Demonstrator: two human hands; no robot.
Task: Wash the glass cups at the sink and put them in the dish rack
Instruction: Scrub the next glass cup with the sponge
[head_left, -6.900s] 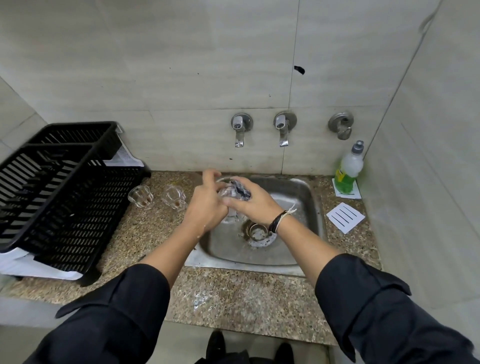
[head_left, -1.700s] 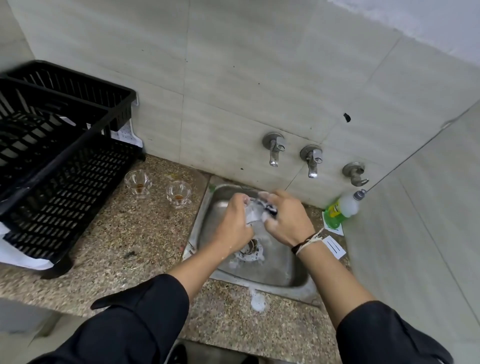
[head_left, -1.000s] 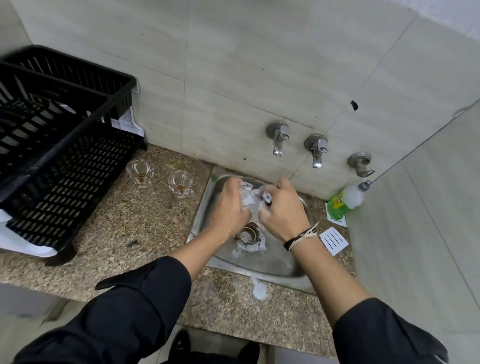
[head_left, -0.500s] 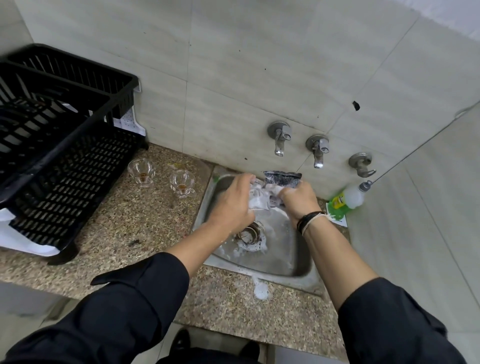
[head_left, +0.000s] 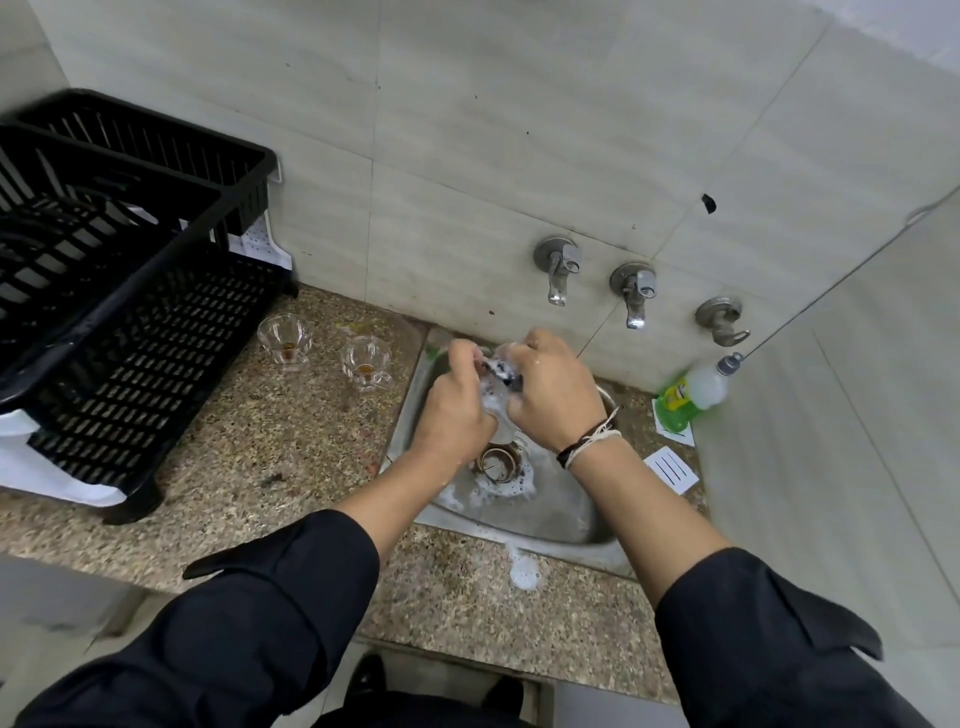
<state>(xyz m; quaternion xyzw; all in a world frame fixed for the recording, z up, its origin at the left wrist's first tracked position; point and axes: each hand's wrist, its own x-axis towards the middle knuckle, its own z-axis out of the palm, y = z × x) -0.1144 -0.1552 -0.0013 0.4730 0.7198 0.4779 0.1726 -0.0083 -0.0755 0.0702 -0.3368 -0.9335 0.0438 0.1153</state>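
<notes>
- Head view: the soapy glass cup (head_left: 497, 402) sits between the two hands, held up over the sink (head_left: 558, 512) above the drain (head_left: 500, 464). Foam blurs its outline, so its long axis can only be judged: it seems to run from near the knuckles down toward the drain.
- Left hand (head_left: 451, 410) wraps the cup from its left side, fingers curled round the glass.
- Right hand (head_left: 555, 397) closes on a dark scrub pad (head_left: 501, 370) and presses it against the cup's upper end. Both hands touch the cup, so neither is nearer; the left does the holding.
- Coming move, as a judgement: rinsing, then carrying the cup left to the dish rack (head_left: 111, 291). The rack lies well apart, on the left hand's side, so that hand is better placed for the carry.
- Two more glass cups (head_left: 285, 342) (head_left: 365, 362) stand upright on the granite counter (head_left: 249, 457) between rack and sink, each with a brown residue at the bottom, apparently unwashed.
- Three wall taps (head_left: 558, 270) hang behind the sink; no running water can be made out. A green soap bottle (head_left: 688, 397) leans at the sink's right corner.
- Against half a second ago: the pad then stood above the right hand's fingers, spread wide; now it is bunched between the hands, against the cup. The left hand's grip is unchanged, and the counter cups have not moved.
</notes>
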